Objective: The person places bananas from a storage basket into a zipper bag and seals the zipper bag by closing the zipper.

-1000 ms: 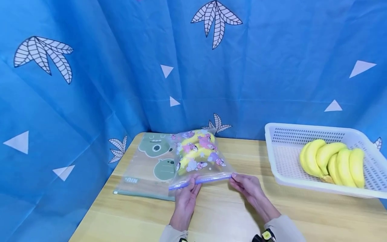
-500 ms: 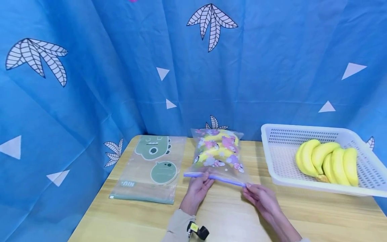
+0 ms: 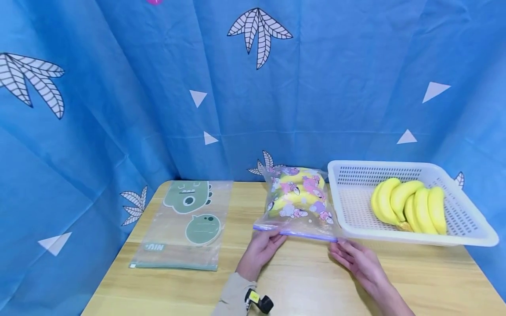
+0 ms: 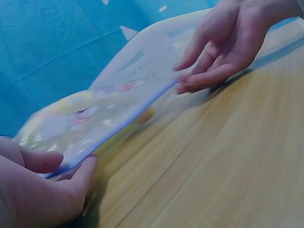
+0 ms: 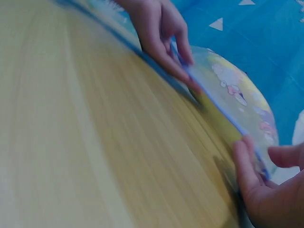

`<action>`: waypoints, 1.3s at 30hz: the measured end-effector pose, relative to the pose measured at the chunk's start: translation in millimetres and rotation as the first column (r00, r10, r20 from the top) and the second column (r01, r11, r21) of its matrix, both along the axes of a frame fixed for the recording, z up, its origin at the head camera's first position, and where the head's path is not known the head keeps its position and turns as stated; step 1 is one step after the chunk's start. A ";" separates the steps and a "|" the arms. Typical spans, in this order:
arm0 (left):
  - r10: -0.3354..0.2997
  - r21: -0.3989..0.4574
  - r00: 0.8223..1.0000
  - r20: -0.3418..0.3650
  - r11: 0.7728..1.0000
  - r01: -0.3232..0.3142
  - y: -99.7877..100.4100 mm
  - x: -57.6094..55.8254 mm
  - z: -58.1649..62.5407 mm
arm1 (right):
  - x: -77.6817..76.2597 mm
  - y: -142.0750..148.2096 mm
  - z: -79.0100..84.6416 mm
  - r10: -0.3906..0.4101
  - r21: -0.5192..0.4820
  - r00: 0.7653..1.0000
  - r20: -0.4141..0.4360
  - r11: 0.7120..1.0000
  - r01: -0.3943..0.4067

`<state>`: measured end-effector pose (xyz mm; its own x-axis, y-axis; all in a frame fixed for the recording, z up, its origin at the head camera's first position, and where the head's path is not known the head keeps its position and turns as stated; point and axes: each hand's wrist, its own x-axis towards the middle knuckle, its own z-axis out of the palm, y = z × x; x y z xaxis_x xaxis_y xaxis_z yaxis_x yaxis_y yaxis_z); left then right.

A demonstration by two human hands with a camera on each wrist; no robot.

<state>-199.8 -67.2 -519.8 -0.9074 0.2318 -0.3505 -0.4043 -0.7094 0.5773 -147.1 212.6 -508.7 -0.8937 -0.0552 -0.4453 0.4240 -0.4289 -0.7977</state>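
Observation:
A clear zip bag point(image 3: 302, 219) with pink and purple cartoon prints and a purple zip edge lies near the back of the table. Yellow bananas point(image 3: 285, 202) show through its plastic. My left hand point(image 3: 261, 252) pinches the zip edge left of its middle, thumb above and fingers below, as the left wrist view shows. At the right end of that edge, my right hand point(image 3: 361, 265) pinches the corner. In the right wrist view the zip strip point(image 5: 221, 107) runs between both hands, slightly above the wood.
To the left, a flat clear bag point(image 3: 182, 224) with green dinosaur prints lies on the wooden table point(image 3: 300, 281). A white perforated basket point(image 3: 352, 206) with a bunch of bananas point(image 3: 411, 204) stands close to the right. Behind hangs a blue curtain point(image 3: 336, 87).
Both hands have carried the banana bag to the right, off the dinosaur bag and up beside the basket. Their grip on the zip edge stays. The head view has turned somewhat right.

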 end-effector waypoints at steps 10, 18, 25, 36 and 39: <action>-0.229 -0.594 0.960 -0.162 0.800 0.091 -76.1 26.8 30.3 | 23.7 22.9 24.9 0.301 0.591 0.943 -0.143 0.790 -0.163; -0.415 -0.947 0.860 -0.297 0.242 -0.211 -151.6 51.0 51.5 | 27.5 37.3 67.4 0.488 0.871 0.827 -0.280 0.491 0.005; -0.533 -0.924 0.834 -0.144 -0.229 -0.306 -207.1 67.1 59.4 | 18.1 60.4 95.4 0.494 0.859 0.775 -0.394 0.498 0.119; -0.510 -0.901 0.860 0.026 -0.385 -0.201 -247.3 69.8 42.5 | 10.0 84.8 90.9 0.402 0.869 0.791 -0.461 0.384 0.312; -0.502 -0.888 0.864 -0.040 -0.378 -0.261 -248.4 66.5 40.6 | 9.0 87.9 81.2 0.395 0.865 0.776 -0.492 0.320 0.386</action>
<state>-133.3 -315.6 -479.2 -0.9954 0.0950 -0.0087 0.0845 0.9204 0.3818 -138.1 300.5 -427.5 -0.9371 0.0133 0.3489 -0.2342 0.7170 -0.6565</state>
